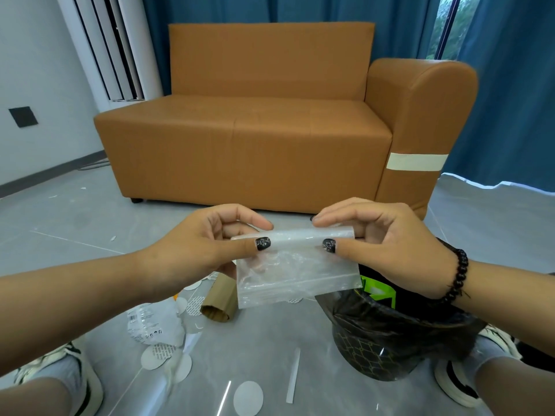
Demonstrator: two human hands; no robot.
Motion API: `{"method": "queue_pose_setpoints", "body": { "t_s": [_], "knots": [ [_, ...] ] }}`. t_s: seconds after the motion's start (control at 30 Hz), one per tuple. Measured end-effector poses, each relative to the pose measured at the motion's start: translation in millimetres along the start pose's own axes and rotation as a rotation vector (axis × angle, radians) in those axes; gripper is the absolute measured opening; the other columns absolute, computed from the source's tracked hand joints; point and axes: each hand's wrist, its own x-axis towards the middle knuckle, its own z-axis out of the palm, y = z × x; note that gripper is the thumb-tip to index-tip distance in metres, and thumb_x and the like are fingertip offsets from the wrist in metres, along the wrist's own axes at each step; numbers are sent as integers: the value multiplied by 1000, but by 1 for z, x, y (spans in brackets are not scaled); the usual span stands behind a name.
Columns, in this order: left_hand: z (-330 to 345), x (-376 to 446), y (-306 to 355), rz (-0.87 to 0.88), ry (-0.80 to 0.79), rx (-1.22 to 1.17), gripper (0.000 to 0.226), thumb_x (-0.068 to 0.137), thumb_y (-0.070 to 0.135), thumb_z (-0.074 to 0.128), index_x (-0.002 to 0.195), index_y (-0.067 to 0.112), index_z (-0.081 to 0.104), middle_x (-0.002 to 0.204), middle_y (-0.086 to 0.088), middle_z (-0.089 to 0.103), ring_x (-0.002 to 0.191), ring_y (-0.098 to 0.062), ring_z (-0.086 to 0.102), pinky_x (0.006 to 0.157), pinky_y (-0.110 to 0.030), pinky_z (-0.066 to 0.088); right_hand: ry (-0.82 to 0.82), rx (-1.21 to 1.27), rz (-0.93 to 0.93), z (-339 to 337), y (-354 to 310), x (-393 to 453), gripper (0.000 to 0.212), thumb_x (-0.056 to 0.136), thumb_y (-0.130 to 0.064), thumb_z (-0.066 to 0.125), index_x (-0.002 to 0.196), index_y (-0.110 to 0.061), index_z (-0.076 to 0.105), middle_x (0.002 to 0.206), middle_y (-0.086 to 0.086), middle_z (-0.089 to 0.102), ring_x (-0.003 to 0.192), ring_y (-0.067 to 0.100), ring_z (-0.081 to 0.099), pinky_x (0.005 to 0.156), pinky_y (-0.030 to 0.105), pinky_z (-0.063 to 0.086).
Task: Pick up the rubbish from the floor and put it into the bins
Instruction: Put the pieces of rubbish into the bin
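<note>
left hand (207,244) and right hand (381,241) each pinch the clear plastic bag (297,271) by its rolled top edge | bag held in the air just beside the lined bin (390,334), likely compacting it before the drop | cardboard tube (219,301) lies on the floor

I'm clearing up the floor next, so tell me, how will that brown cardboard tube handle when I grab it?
The cardboard tube lies on its side, so a nudge would probably roll it. It looks hollow with thin walls, so likely light and easy to crush under a firm squeeze. Its matte surface should not slip much.
</note>
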Motion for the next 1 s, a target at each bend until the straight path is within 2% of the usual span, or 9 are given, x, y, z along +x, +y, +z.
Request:
{"method": "queue_pose_setpoints", "body": {
  "t_s": [0.1, 0.2, 0.3, 0.47, 0.63, 0.73, 0.87, 0.93, 1.0],
  "knots": [
    [0, 1, 0, 14, 34, 37, 32, 68, 20, 71, 98, 13, 67, 90, -16, 74, 69, -18, 69, 64, -31, 51, -5, 35, 75, 2, -1, -1, 33, 68, -20, 73, 101, -14, 71, 101, -4, 71, 79, 21, 72, 77, 33, 59],
    [-2, 2, -1, -39, -6, 13, 38, 73, 30, 80, 103, 12, 66, 89, -17, 74, 74, -20, 71, 63, -29, 55, 4, 3, 77, 3, 0, -1, 24, 75, -7, 73, 98, -13, 71, 98, 0, 72, 80, 22, 72, 78, 37, 59],
    [-1, 2, -2, -120, -101, -49, 53, 66, 42, 73, 107, 9, 65, 92, -11, 74, 80, -23, 73, 62, -28, 58, 3, 9, 11, 2, 0, 0, 23, 77, 6, 70, 91, -12, 73, 99, 4, 71, 90, 23, 69, 76, 31, 58],
    [4, 3, -5, -103, -94, 35, 35, 68, 19, 74, 98, 3, 65, 83, -13, 74, 65, -18, 70, 59, -28, 57, -11, -4, -22, 4, 3, -1, 28, 75, 15, 66, 86, -9, 74, 99, 6, 70, 94, 18, 66, 80, 33, 57],
    [5, 6, -9, -51, -26, 80, 30, 61, 16, 77, 88, 5, 68, 84, -18, 74, 65, -19, 70, 55, -25, 52, -86, 76, 125, 3, 9, -2, 29, 78, -10, 74, 105, -18, 66, 102, 3, 70, 89, 35, 66, 80, 46, 57],
    [8, 12, -10, -12, 2, 113, 30, 61, 14, 77, 87, 4, 67, 79, -15, 73, 62, -16, 68, 54, -23, 53, -26, 34, 149, 5, 9, -2, 27, 71, -34, 73, 96, -23, 71, 98, 6, 71, 87, 48, 62, 80, 59, 53],
    [14, 18, -5, -86, -159, 146, 32, 74, 21, 72, 101, 5, 66, 89, -11, 73, 74, -16, 69, 59, -25, 55, 43, -26, 133, 1, 9, 0, 19, 70, -34, 75, 86, -24, 74, 93, 27, 68, 85, 61, 54, 73, 67, 49],
    [18, 20, -5, -151, -289, 117, 36, 88, 33, 62, 109, 3, 63, 97, -10, 73, 86, -23, 71, 63, -26, 56, 50, -36, 119, -5, 9, -1, 9, 77, -14, 74, 83, -20, 74, 94, 12, 72, 92, 53, 58, 77, 55, 55],
    [23, 23, -8, -191, -329, 10, 43, 94, 39, 49, 112, 2, 62, 100, -12, 72, 86, -27, 71, 64, -28, 56, 62, -44, 92, -10, 7, -1, 27, 79, 10, 65, 80, -16, 74, 95, -3, 73, 95, 21, 67, 82, 36, 56]
  ]
}}
